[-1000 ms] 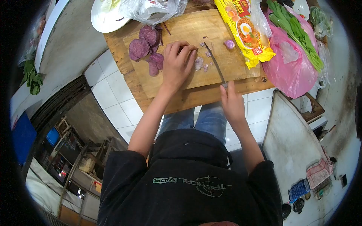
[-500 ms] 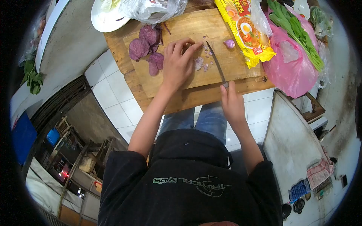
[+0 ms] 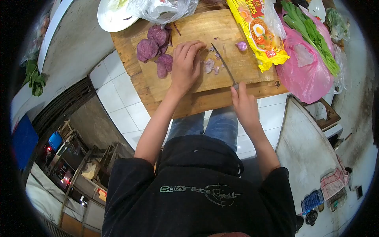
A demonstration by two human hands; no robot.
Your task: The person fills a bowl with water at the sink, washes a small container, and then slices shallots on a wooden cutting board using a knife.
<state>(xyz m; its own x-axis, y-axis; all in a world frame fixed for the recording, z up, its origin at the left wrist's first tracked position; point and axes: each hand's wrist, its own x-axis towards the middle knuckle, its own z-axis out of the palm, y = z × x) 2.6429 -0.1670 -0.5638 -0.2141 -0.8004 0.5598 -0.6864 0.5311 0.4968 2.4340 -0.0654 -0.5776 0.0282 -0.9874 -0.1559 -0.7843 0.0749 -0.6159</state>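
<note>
My right hand [image 3: 244,102] grips the handle of a knife [image 3: 224,65], its thin dark blade slanting up and left across the wooden cutting board [image 3: 164,87]. Left of the blade, my left hand [image 3: 186,65] rests on the board with fingers bent and close together; anything under the fingertips is hidden. Small chopped shallot pieces [image 3: 209,66] lie between that hand and the knife. A peeled purple shallot [image 3: 241,46] sits right of the blade. Purple sweet potato slices [image 3: 147,49] are grouped to the left of my left hand.
A yellow instant noodle pack [image 3: 258,33] lies over the board's right side. Beyond it are a pink plastic bag [image 3: 306,69] and leafy greens [image 3: 312,35]. A white plate [image 3: 112,21] and a clear plastic bag [image 3: 164,10] sit at the far left edge.
My left hand's fingers have drawn in closer together, away from the blade tip. The knife tip has shifted slightly left, and the whole view has moved a little.
</note>
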